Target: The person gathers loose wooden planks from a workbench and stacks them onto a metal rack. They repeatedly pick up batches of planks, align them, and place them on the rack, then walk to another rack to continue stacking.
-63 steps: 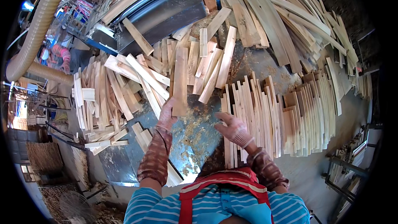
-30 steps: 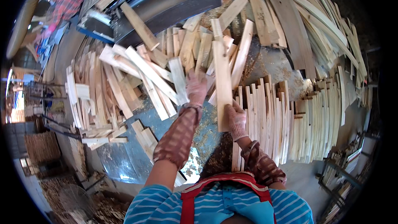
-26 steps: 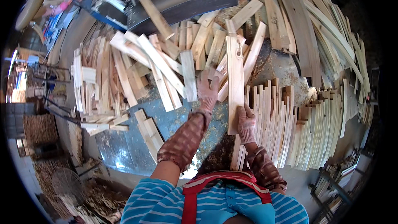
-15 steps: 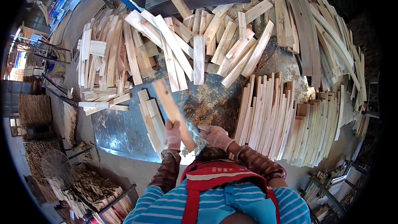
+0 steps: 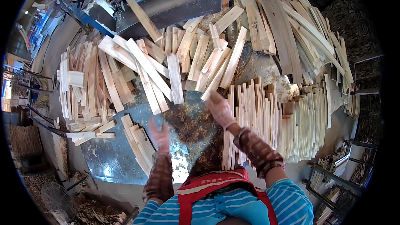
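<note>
To free the pale board [image 5: 217, 78] at the centre of the frame neatly, we would do well to pinch its lower end squarely and draw it along its length, sparing the neighbouring boards [image 5: 234, 58] a slide. Our right hand [image 5: 221, 110] is at that end, its grip unclear to us, while our left hand [image 5: 159, 135] is spread and empty beside a short stack [image 5: 139, 143], lower left. The board's long axis slants from lower left to upper right.

Having released a flat brown wooden board, I am spreading my pale-gloved left hand [image 5: 159, 135] and reaching my pale-gloved right hand [image 5: 220, 109] toward a long pale wooden plank [image 5: 215, 79].
</note>
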A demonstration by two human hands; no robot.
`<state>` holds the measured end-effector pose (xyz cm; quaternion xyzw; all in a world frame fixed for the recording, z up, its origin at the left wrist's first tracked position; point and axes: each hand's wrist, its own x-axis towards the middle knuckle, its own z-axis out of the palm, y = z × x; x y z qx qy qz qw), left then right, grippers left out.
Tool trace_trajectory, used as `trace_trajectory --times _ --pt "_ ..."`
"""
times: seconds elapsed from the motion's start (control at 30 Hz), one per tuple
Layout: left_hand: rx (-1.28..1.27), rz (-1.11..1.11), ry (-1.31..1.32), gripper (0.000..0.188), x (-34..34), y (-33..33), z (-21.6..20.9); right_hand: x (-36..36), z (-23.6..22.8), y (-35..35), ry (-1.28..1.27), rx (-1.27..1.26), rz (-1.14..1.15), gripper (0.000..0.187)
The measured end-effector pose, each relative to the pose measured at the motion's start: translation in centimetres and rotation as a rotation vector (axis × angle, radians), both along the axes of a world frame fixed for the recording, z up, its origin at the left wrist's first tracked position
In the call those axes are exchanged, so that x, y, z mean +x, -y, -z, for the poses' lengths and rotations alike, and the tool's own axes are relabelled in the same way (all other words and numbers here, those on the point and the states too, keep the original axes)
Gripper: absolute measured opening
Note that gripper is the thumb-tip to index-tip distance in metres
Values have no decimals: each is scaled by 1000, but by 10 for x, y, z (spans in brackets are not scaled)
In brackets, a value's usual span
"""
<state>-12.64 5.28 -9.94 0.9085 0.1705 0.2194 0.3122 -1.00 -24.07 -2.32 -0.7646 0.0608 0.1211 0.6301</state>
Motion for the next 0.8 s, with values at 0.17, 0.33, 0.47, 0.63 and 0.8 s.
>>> trace_trajectory --times 0.17,0.33,0.47,0.63,0.8 --pt "450 115 208 77 150 56 -1 126 -38 -44 -30 -480 96 86" --pt "139 -129 -258 77 190 105 -45 166 -15 -53 -9 -741 242 94" --pt "-34 -55 -110 76 167 83 -41 150 5 -42 81 -347 234 77" --pt "-1200 80 -22 63 97 59 -51 3 -14 -97 150 -45 -73 73" --pt "-1428 77 -29 57 34 31 -96 -85 -47 -126 252 -224 -575 64"
